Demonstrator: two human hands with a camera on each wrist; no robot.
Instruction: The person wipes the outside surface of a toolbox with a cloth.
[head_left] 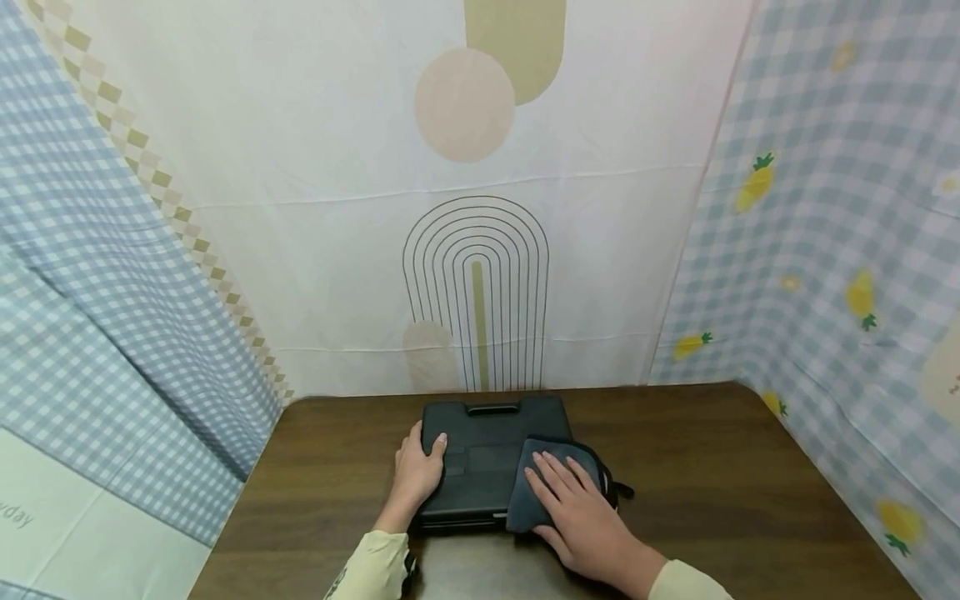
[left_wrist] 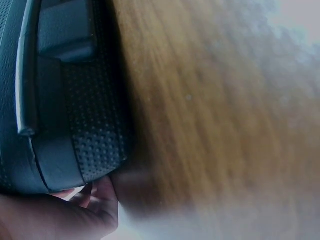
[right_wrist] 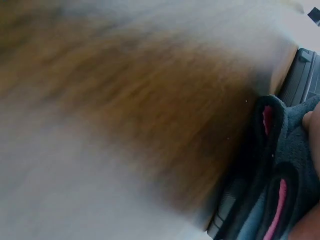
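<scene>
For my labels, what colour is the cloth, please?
The cloth is dark bluish grey, clearest in head view.

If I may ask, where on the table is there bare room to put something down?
The table is bare on the left, between the left hand and the blue checked curtain, and on the right, between the grey cloth and the pineapple-print curtain. The middle is crowded: the black case lies there, with the cloth and right hand over its near right corner.

A folded grey cloth (head_left: 528,503) covers the near right corner of a flat, closed black case (head_left: 483,458).
</scene>
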